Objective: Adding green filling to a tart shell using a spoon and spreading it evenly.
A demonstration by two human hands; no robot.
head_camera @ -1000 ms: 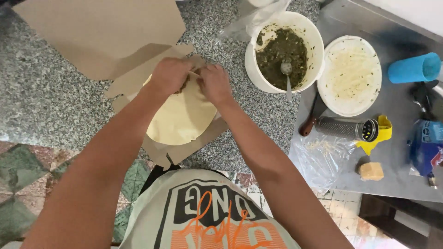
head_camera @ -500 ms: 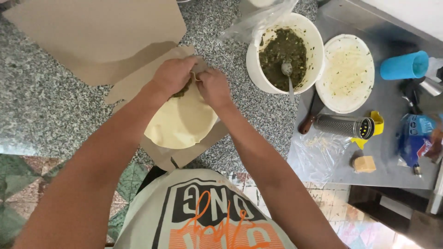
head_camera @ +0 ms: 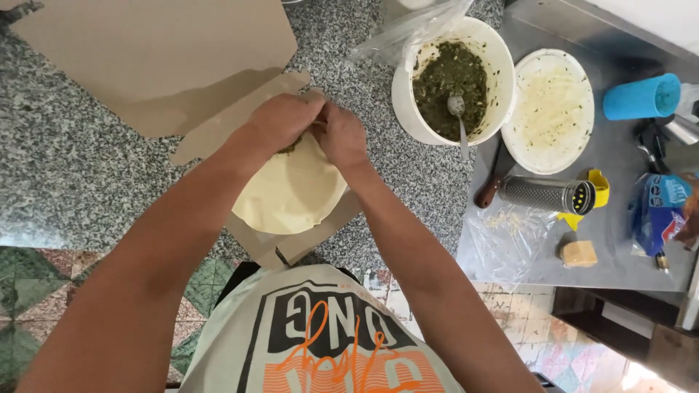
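We look down on a speckled grey stone counter (head_camera: pixel 87 189); below its edge, at 7 o'clock, a green patterned tile floor (head_camera: pixel 29 306) shows. At 3 o'clock a grey metal table (head_camera: pixel 626 247) joins the counter.

Our left hand (head_camera: pixel 280 120) and right hand (head_camera: pixel 341 135) meet at the far edge of a pale round dough disc (head_camera: pixel 291 193). The fingers of both are curled in and pinch the dough edge together over a bit of green filling (head_camera: pixel 290 148). The disc lies on brown cardboard (head_camera: pixel 153 65), near the counter's front edge.

At 2 o'clock from the hands stands a white bowl (head_camera: pixel 408 109) of dark green filling with a spoon (head_camera: pixel 457 116) in it, close beside the right hand. Beyond it lies a white plate (head_camera: pixel 553 109), then a blue cup (head_camera: pixel 641 98). At 3 o'clock are a metal grater (head_camera: pixel 546 194), a clear plastic bag (head_camera: pixel 502 240) and a cheese block (head_camera: pixel 579 253). Nothing stands between the hands and the disc.
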